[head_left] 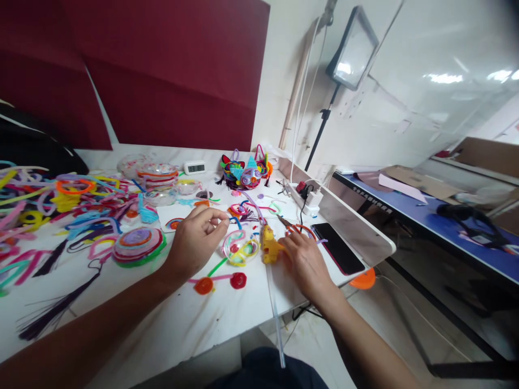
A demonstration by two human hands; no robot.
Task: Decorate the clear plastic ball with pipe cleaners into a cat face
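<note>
My left hand hovers over the white table with its fingertips pinched together; whether anything is in the pinch is too small to see. Just right of it lies a small spiral piece of coloured pipe cleaner. My right hand rests on the table beside a yellow glue gun, its fingers curled near the gun's handle and close to orange-handled scissors. A glue stick trails from the gun toward me. Two red coiled discs lie in front of my left hand.
Heaps of coloured pipe cleaners cover the table's left side, with a coiled disc and a black tassel. A black phone, power strip, small clock and finished craft figure sit farther back. A blue table stands on the right.
</note>
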